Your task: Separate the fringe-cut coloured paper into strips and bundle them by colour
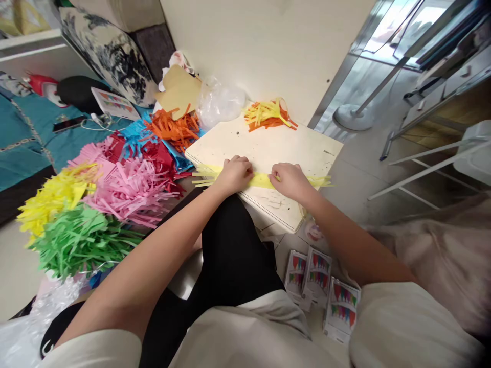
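A strip of yellow fringed tissue paper (262, 180) lies across the small cream table (215, 140), its cut fringes spreading out at both ends. On its left part my left hand (237, 173) is closed, fingers curled over the paper. My right hand (288, 178) pinches the strip farther right, thumb against the curled fingers. Between the two hands the paper looks flat and solid. Toward the table's back edge rests a small bundle of orange and yellow fringed paper (268, 113).
Left of the table are piled pink (130, 189), green (84, 237), yellow (57, 202) and orange fringed paper (174, 128). A clear plastic bag (220, 102) sits behind. Several printed packets (342, 306) lie on the floor at right, and a stand base (353, 117) is beyond.
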Action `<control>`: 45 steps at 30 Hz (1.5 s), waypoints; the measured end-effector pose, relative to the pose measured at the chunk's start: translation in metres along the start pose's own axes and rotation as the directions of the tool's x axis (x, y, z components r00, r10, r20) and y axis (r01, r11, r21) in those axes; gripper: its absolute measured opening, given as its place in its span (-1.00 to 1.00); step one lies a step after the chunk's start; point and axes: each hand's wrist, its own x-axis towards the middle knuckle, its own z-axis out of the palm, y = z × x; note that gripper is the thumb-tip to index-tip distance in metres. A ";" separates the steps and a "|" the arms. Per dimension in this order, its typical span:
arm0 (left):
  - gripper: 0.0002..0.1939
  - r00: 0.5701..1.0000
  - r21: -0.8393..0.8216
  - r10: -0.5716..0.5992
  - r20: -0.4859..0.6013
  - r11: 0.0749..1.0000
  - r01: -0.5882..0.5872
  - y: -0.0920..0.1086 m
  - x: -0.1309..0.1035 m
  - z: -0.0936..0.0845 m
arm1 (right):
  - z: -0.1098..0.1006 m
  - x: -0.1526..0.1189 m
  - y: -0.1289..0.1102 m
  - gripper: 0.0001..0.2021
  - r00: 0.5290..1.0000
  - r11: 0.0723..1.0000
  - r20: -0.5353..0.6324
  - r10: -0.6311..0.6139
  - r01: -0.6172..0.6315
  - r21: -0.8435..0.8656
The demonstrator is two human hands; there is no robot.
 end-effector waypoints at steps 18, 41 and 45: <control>-0.49 0.980 0.223 0.197 -0.002 0.956 -0.192 0.048 -0.054 0.016 | 0.008 -0.004 0.001 -0.91 0.998 1.000 -0.070 -0.005 0.005 -0.005; -0.05 0.994 0.308 0.058 0.087 0.948 -0.082 0.075 -0.081 0.050 | -0.017 -0.015 -0.007 -0.85 0.976 0.994 -0.200 0.091 -0.100 -0.036; -0.13 0.995 0.290 0.026 0.097 0.956 -0.053 0.071 -0.067 0.045 | -0.010 -0.045 -0.033 -0.61 0.946 0.994 -0.308 -0.104 0.091 -0.056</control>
